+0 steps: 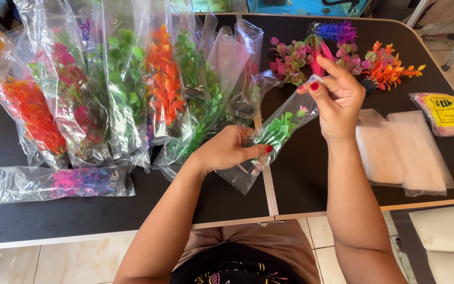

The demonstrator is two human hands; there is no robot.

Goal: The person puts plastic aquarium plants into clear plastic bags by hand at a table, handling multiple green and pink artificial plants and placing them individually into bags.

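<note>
Left hand [227, 150] grips lower part of clear bag [269, 137] holding green plastic plant [282, 126]. Right hand [337, 97] pinches bag's upper end between fingertips. Bag held above table [300, 173] near front edge, long axis slanting from lower left to upper right; plant base seemingly toward lower end. Bagged plants [122, 89] fill table's left half; loose plants [342, 55] at far edge; empty bags [405, 152] right.

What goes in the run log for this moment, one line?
left hand: grips bagged green plant | right hand: pinches bag's top edge | bagged plants: piled left | loose plants: far right | table
</note>
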